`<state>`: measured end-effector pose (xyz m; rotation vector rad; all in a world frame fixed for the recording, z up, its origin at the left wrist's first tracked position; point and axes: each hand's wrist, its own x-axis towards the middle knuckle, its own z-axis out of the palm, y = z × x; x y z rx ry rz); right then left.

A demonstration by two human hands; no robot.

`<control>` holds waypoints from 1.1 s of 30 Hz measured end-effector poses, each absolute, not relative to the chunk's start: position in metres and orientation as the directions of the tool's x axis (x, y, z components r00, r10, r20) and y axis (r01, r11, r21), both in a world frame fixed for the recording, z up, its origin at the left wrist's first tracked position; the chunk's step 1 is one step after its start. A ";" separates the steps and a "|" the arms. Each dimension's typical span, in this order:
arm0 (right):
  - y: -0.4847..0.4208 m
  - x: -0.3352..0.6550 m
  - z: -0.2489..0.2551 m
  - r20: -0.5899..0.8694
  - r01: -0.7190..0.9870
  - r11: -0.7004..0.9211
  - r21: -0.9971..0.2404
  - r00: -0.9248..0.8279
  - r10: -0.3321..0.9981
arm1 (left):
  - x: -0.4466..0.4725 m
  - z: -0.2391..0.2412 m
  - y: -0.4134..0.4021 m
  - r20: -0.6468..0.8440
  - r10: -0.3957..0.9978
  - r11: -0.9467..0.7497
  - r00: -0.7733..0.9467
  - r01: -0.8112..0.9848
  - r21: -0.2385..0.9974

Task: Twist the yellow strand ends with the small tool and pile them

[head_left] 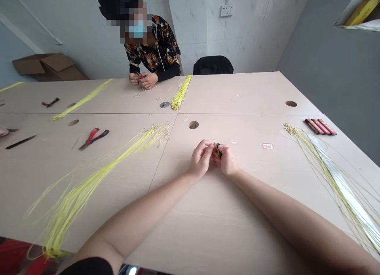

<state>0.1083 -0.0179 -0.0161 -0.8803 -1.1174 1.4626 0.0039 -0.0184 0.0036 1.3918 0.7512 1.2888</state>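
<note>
My left hand and my right hand meet over the middle of the light wooden table, fingers pinched together. Between the fingertips sits a small dark and yellow piece, too small to name; both hands pinch it. A long bundle of thin yellow cords lies to the left of my hands. A second bundle of yellow cords lies at the right.
Red-handled pliers lie left of the bundle. Dark red sticks rest at the right edge. A round cable hole is just beyond my hands. Across the table a person's hands work beside another yellow bundle.
</note>
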 end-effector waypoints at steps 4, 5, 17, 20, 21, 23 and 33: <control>-0.019 0.108 -0.016 0.041 -0.297 -0.011 -0.955 -0.170 0.985 | 0.004 0.004 -0.018 0.304 0.927 -0.262 0.222 -0.198 0.944; -0.019 0.108 -0.015 0.052 -0.295 0.000 -0.956 -0.167 0.985 | 0.004 0.004 -0.018 0.305 0.926 -0.264 0.221 -0.198 0.944; -0.020 0.108 -0.011 0.072 -0.251 0.032 -0.967 -0.154 0.985 | 0.004 0.004 -0.018 0.302 0.927 -0.263 0.224 -0.191 0.946; -0.021 0.108 -0.009 0.083 -0.250 0.041 -0.967 -0.160 0.984 | 0.004 0.005 -0.018 0.308 0.923 -0.265 0.230 -0.198 0.944; -0.021 0.108 -0.009 0.089 -0.256 0.046 -0.966 -0.159 0.983 | 0.004 0.005 -0.018 0.308 0.923 -0.264 0.232 -0.201 0.943; -0.021 0.108 -0.008 0.102 -0.268 0.058 -0.962 -0.153 0.983 | 0.005 0.006 -0.018 0.310 0.920 -0.263 0.240 -0.208 0.942; -0.019 0.108 -0.011 0.090 -0.269 0.060 -0.961 -0.101 0.991 | 0.006 0.010 -0.020 0.315 0.915 -0.262 0.251 -0.225 0.938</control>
